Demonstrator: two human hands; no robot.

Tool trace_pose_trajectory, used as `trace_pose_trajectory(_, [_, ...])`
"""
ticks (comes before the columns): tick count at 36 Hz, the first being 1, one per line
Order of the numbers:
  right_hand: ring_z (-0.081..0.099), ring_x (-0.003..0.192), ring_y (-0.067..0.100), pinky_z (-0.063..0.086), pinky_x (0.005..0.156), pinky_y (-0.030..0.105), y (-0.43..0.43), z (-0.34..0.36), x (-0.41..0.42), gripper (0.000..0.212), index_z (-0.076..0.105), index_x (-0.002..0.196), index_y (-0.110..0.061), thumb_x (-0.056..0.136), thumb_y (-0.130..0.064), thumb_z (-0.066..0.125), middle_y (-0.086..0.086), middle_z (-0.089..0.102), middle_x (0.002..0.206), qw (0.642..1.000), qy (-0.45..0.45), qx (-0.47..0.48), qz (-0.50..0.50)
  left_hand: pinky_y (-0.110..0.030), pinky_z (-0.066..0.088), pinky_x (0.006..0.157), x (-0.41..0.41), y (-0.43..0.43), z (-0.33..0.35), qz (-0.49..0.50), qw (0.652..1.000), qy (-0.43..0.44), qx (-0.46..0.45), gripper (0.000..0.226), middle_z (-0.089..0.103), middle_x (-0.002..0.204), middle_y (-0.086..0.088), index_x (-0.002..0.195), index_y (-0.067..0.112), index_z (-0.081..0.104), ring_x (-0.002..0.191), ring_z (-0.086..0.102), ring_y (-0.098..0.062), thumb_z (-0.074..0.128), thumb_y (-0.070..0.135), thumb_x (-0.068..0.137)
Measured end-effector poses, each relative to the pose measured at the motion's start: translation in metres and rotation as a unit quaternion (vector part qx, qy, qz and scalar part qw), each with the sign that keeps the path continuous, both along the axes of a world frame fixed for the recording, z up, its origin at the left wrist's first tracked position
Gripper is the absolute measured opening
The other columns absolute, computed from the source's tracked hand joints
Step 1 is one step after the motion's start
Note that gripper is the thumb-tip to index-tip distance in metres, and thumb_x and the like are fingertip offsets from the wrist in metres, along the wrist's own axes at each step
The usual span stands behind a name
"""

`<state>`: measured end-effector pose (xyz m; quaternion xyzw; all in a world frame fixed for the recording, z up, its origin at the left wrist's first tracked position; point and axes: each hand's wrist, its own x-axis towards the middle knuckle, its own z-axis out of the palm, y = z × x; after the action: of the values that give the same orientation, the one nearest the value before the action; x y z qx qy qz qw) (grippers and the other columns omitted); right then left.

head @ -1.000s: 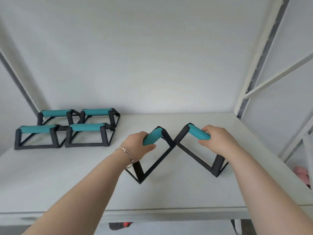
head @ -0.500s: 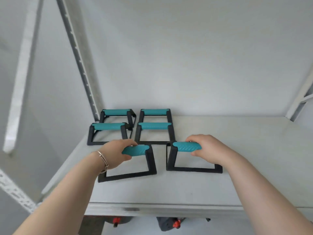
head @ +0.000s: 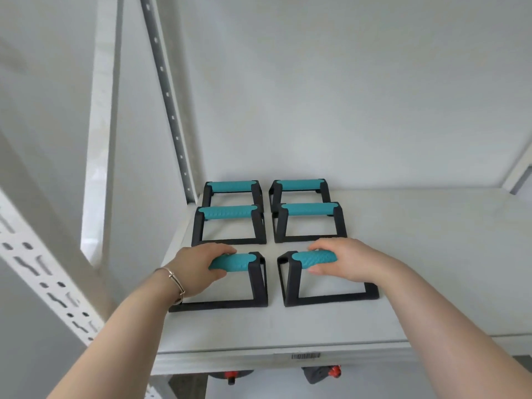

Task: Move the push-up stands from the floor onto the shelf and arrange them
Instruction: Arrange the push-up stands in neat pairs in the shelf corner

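Several black push-up stands with teal grips stand on the white shelf (head: 403, 269) in two columns. The back pair (head: 230, 186) sits by the wall, and the middle pair (head: 309, 209) stands just in front of it. My left hand (head: 198, 267) grips the teal handle of the front left stand (head: 233, 262), which rests flat on the shelf. My right hand (head: 345, 260) grips the handle of the front right stand (head: 313, 259), also flat on the shelf. Both front stands line up with the columns behind them.
A perforated shelf upright (head: 169, 105) rises at the back left, and another post (head: 49, 272) slants at the near left. Below the shelf's front edge (head: 288, 355) dark objects with red parts (head: 334, 371) peek out. The shelf runs on bare to the right.
Both stands, held tilted in the air a second ago, have been set flat on the shelf and slid left and back into line with the two columns. My view has shifted left.
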<state>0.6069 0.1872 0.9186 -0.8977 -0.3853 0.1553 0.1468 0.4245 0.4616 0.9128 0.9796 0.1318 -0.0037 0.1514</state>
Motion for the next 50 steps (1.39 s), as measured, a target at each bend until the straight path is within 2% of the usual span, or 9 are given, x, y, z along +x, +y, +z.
trace_pose_trajectory(2, [0.054, 0.101, 0.012, 0.041, 0.095, 0.034, 0.008, -0.009, -0.002, 0.049, 0.056, 0.108, -0.045, 0.077, -0.079, 0.042, -0.016, 0.063, 0.106, 0.998, -0.052, -0.013, -0.022, -0.032, 0.038, 0.104, 0.002, -0.002, -0.003, -0.001, 1.000, -0.006, 0.014, 0.047, 0.056, 0.128, 0.016, 0.134, 0.037, 0.048, 0.118, 0.052, -0.011, 0.054, 0.053, 0.090])
trace_pose_trajectory(3, [0.054, 0.096, 0.012, 0.039, 0.093, 0.034, 0.011, -0.014, -0.004, 0.046, 0.055, 0.100, -0.045, 0.077, -0.081, 0.037, -0.015, 0.064, 0.099, 0.996, -0.083, -0.012, -0.030, -0.033, 0.040, 0.101, 0.004, -0.004, -0.005, 0.001, 1.000, -0.015, 0.021, 0.048, 0.059, 0.121, 0.016, 0.131, 0.038, 0.051, 0.112, 0.054, -0.011, 0.050, 0.060, 0.088])
trace_pose_trajectory(6, [0.052, 0.091, 0.009, 0.036, 0.091, 0.034, 0.016, -0.022, -0.007, 0.036, 0.054, 0.093, -0.044, 0.083, -0.076, 0.040, -0.015, 0.063, 0.090, 0.991, -0.123, 0.020, -0.043, -0.032, 0.044, 0.087, 0.009, -0.005, -0.014, 0.012, 0.997, -0.066, 0.033, 0.043, 0.061, 0.098, 0.016, 0.116, 0.039, 0.060, 0.091, 0.056, -0.008, 0.044, 0.067, 0.087])
trace_pose_trajectory(8, [0.052, 0.091, 0.008, 0.035, 0.089, 0.033, 0.017, -0.022, -0.006, 0.038, 0.056, 0.093, -0.043, 0.082, -0.076, 0.042, -0.016, 0.063, 0.088, 0.990, -0.125, 0.029, -0.052, -0.030, 0.043, 0.082, 0.011, -0.005, -0.017, 0.016, 0.996, -0.085, 0.037, 0.043, 0.061, 0.093, 0.016, 0.113, 0.040, 0.061, 0.087, 0.055, -0.007, 0.043, 0.069, 0.086])
trace_pose_trajectory(13, [0.055, 0.093, 0.011, 0.035, 0.090, 0.034, 0.023, -0.024, 0.001, 0.042, 0.059, 0.093, -0.042, 0.079, -0.078, 0.044, -0.017, 0.063, 0.092, 0.989, -0.121, 0.048, -0.066, -0.029, 0.036, 0.080, 0.015, -0.004, -0.021, 0.029, 0.994, -0.097, 0.048, 0.047, 0.062, 0.096, 0.017, 0.114, 0.041, 0.061, 0.092, 0.055, -0.007, 0.041, 0.071, 0.085])
trace_pose_trajectory(18, [0.056, 0.091, 0.011, 0.036, 0.091, 0.034, 0.026, -0.025, 0.007, 0.045, 0.061, 0.093, -0.041, 0.079, -0.079, 0.042, -0.016, 0.064, 0.090, 0.988, -0.123, 0.054, -0.070, -0.030, 0.038, 0.085, 0.018, -0.006, -0.022, 0.040, 0.993, -0.101, 0.051, 0.049, 0.062, 0.099, 0.019, 0.115, 0.040, 0.060, 0.093, 0.055, -0.007, 0.039, 0.072, 0.084])
trace_pose_trajectory(31, [0.056, 0.092, 0.012, 0.036, 0.088, 0.034, 0.028, -0.029, 0.015, 0.058, 0.063, 0.096, -0.040, 0.074, -0.084, 0.033, -0.013, 0.066, 0.091, 0.988, -0.134, 0.046, -0.061, -0.031, 0.037, 0.086, 0.029, 0.001, -0.025, 0.033, 0.991, -0.106, 0.072, 0.053, 0.062, 0.095, 0.017, 0.118, 0.040, 0.059, 0.092, 0.054, -0.007, 0.035, 0.073, 0.084])
trace_pose_trajectory(39, [0.056, 0.090, 0.012, 0.034, 0.087, 0.034, 0.034, -0.026, 0.022, 0.050, 0.063, 0.096, -0.040, 0.080, -0.079, 0.038, -0.012, 0.066, 0.089, 0.988, -0.133, 0.036, -0.063, -0.032, 0.037, 0.087, 0.038, 0.005, -0.026, 0.022, 0.991, -0.107, 0.082, 0.049, 0.062, 0.095, 0.017, 0.116, 0.040, 0.060, 0.092, 0.054, -0.007, 0.037, 0.071, 0.085])
trace_pose_trajectory(50, [0.055, 0.090, 0.012, 0.035, 0.087, 0.035, 0.035, -0.026, 0.024, 0.050, 0.064, 0.098, -0.039, 0.082, -0.078, 0.038, -0.012, 0.066, 0.089, 0.988, -0.141, 0.030, -0.060, -0.031, 0.037, 0.084, 0.043, 0.006, -0.027, 0.027, 0.990, -0.110, 0.090, 0.051, 0.062, 0.094, 0.017, 0.116, 0.040, 0.060, 0.090, 0.054, -0.008, 0.036, 0.072, 0.085])
